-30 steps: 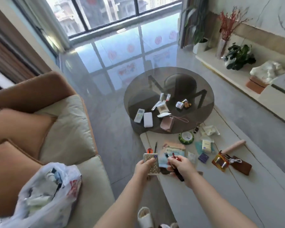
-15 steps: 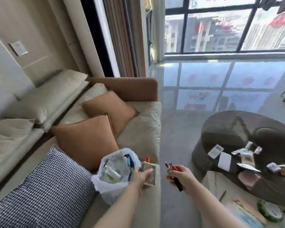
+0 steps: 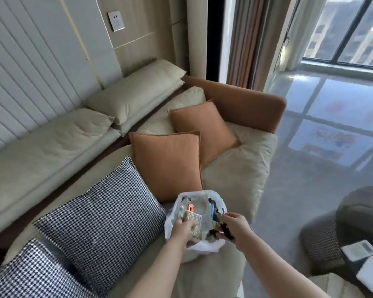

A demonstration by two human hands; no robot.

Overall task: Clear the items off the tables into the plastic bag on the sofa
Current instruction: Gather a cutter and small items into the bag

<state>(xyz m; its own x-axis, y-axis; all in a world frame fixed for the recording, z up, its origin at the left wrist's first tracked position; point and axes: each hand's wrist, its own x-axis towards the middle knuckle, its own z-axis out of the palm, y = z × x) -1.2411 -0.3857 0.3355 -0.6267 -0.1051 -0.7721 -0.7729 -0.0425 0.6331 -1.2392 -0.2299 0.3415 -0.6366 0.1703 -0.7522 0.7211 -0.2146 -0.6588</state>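
Both hands are over the mouth of the white plastic bag [image 3: 202, 247], which sits open on the sofa [image 3: 235, 175] seat, just in front of the cushions. The left hand [image 3: 182, 230] grips a small patterned pouch [image 3: 194, 224] with an orange clip at its top, held partly inside the bag's opening. The right hand [image 3: 233, 227] pinches a few dark pens [image 3: 225, 230] at the bag's right rim. Just left of the bag lies a checked cushion [image 3: 103, 211]; behind the bag an orange cushion [image 3: 166, 164] leans, with a second one beyond it. At the far right edge a dark round table [image 3: 362, 216] carries a white remote [image 3: 359, 250].
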